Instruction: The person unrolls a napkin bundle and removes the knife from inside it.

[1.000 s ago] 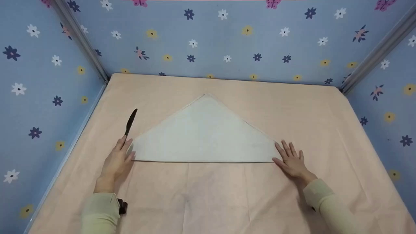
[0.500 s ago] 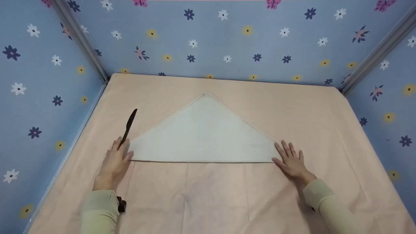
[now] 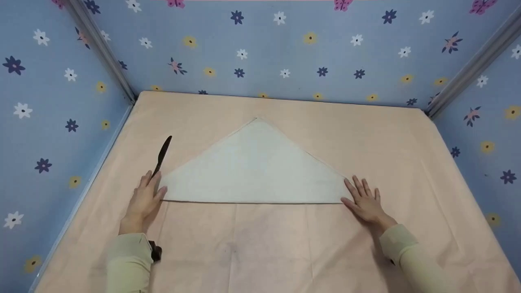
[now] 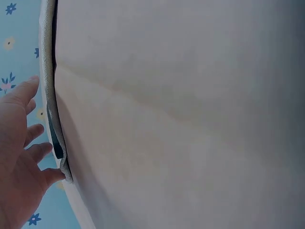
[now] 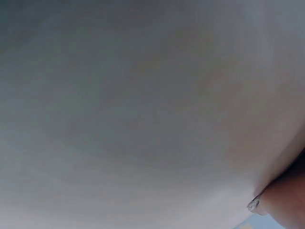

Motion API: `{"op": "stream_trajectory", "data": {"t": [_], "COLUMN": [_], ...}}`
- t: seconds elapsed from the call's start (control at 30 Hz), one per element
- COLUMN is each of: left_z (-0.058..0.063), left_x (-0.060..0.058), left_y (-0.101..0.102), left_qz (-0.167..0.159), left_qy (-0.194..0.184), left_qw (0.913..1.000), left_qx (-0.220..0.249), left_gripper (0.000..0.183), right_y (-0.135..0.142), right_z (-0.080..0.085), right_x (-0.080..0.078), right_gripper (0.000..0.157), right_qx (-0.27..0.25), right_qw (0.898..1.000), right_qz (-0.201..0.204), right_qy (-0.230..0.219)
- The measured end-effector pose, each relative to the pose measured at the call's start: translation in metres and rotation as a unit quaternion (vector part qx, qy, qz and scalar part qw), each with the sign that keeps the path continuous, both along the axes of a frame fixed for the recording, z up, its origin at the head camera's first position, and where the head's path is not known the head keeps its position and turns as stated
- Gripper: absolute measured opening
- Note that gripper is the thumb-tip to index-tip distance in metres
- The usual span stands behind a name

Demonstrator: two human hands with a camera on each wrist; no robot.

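Observation:
A pale, whitish cloth [image 3: 256, 171] lies flat as a triangle, its point toward the far side and its long folded edge toward me. At its left corner rests my left hand [image 3: 142, 201], fingers extended forward and the thumb touching the cloth's end. A dark table knife [image 3: 163, 152] lies beside that corner, blade pointing away; its handle is partly hidden by my left fingers. In the left wrist view, the left hand [image 4: 21, 148] has loose, spread fingers. My right hand [image 3: 366, 205] lies with spread fingers on the right corner, covering its tip.
A peach tablecloth [image 3: 268, 248] with fold creases covers the table. Blue flowered panels [image 3: 260, 53] stand behind and on both sides, joined by grey metal posts [image 3: 468, 65] at the back corners.
My left hand has slid slightly left, baring more of the cloth's left end, and its forearm has shifted a little. The knife, the cloth and my right hand stay in place.

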State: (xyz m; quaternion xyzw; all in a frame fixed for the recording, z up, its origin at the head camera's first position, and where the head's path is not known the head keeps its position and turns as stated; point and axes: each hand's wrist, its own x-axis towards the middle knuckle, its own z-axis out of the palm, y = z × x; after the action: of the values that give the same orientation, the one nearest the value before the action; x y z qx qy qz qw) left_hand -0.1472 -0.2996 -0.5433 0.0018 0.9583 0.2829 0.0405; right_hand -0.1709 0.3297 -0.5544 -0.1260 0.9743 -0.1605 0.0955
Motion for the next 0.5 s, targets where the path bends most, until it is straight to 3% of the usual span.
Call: {"op": "stream_trajectory", "data": {"t": [0.2, 0.5], "left_z": [-0.0014, 0.002], "left_x": [0.0005, 0.0047], "left_y": [0.0006, 0.0078], "left_qz": [0.008, 0.051], "left_qy": [0.022, 0.053], "left_qw": [0.9997, 0.9973], "left_qx": [0.0, -0.003], "left_gripper": [0.062, 0.06], "right_y": [-0.0002, 0.0001], "right_z": [-0.0006, -0.0003], "right_x": [-0.0001, 0.0006], "right_gripper": [0.066, 0.066], "right_qx": [0.004, -0.002], "right_qw": [1.0, 1.0], "right_qz": [-0.001, -0.001], "right_qy": [0.0, 0.003]}}
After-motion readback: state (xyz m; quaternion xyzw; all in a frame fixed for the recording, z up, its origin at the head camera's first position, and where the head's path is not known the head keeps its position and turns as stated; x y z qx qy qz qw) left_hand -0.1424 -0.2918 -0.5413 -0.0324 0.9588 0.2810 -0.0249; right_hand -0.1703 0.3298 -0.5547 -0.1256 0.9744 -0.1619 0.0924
